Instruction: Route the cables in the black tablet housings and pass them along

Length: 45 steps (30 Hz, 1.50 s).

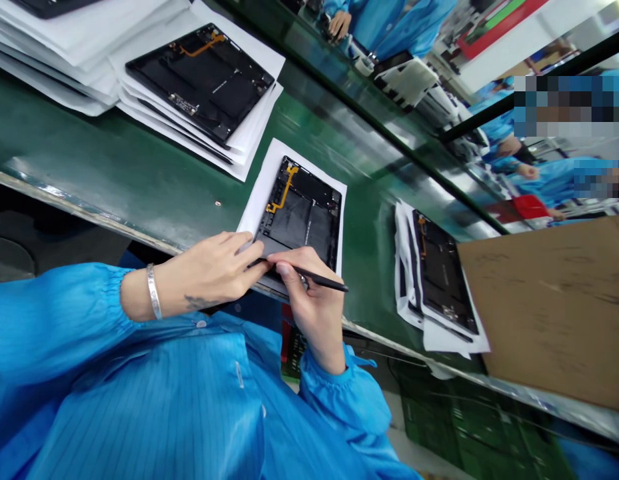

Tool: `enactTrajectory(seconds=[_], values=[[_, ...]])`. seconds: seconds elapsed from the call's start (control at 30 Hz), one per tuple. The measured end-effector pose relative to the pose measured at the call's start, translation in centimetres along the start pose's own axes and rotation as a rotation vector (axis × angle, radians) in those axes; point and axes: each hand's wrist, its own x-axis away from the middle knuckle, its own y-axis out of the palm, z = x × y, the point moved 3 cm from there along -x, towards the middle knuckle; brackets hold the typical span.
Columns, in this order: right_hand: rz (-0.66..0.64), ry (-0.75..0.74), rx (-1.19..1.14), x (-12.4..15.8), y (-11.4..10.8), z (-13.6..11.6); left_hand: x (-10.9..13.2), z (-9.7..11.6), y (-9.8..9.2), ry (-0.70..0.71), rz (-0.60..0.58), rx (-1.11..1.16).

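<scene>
An open black tablet back (302,217) with an orange flex cable lies on a white sheet (259,193) at the near edge of the green bench. My left hand (214,270) rests on its near corner, fingers curled and pressing down; a silver bracelet is on that wrist. My right hand (312,297) pinches a thin black stylus-like tool (322,281), whose tip points left toward the tablet's near edge, beside my left fingertips.
Stacks of white sheets carry another open tablet (202,80) at the back left. Another tablet on sheets (442,273) lies to the right, beside a brown cardboard sheet (549,307). Other people in blue coats work across the bench (139,173).
</scene>
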Motion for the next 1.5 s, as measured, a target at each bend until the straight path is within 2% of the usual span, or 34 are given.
enactTrajectory(seconds=[0.1, 0.17, 0.43, 0.57, 0.67, 0.8, 0.97, 1.1, 1.17, 1.3, 1.37, 1.5], values=[[-0.020, -0.010, 0.009, -0.3, -0.1, -0.1, 0.8, -0.6, -0.2, 0.045, 0.150, 0.076], [-0.028, -0.005, 0.015, -0.2, -0.3, 0.1, 1.2, -0.8, -0.1, 0.012, 0.178, 0.113], [0.017, 0.108, 0.038, 1.9, -3.4, 1.5, 0.8, -0.2, -0.1, -0.090, 0.166, 0.118], [0.053, 0.097, 0.021, 2.4, -3.2, 1.6, -0.4, 0.3, -0.2, -0.130, 0.106, 0.030], [0.103, 0.090, 0.020, 2.6, -3.0, 1.5, -1.4, 0.9, 0.2, -0.119, 0.108, 0.008], [0.090, 0.050, 0.090, 2.7, -2.7, 1.3, -1.9, 1.3, 1.4, -0.090, 0.092, 0.083], [0.085, -0.096, 0.200, 3.1, -2.3, 0.2, -1.5, 1.3, 1.9, -0.080, 0.092, 0.101], [-0.024, -0.171, 0.324, 3.5, -1.9, -0.6, -1.6, 1.3, 1.8, -0.081, 0.085, 0.131], [-0.009, -0.136, 0.288, 3.6, -2.1, -0.6, -1.6, 1.3, 1.8, -0.090, 0.099, 0.147], [0.140, -0.008, 0.118, 3.4, -2.7, 0.1, -0.9, 0.9, 1.6, -0.115, 0.140, 0.253], [0.184, 0.016, 0.070, 3.2, -2.8, 0.3, -0.2, 0.3, 1.3, -0.175, 0.181, 0.314], [0.169, 0.020, 0.004, 2.3, -2.0, 0.5, 0.8, -0.8, 0.7, -0.271, 0.216, 0.303]])
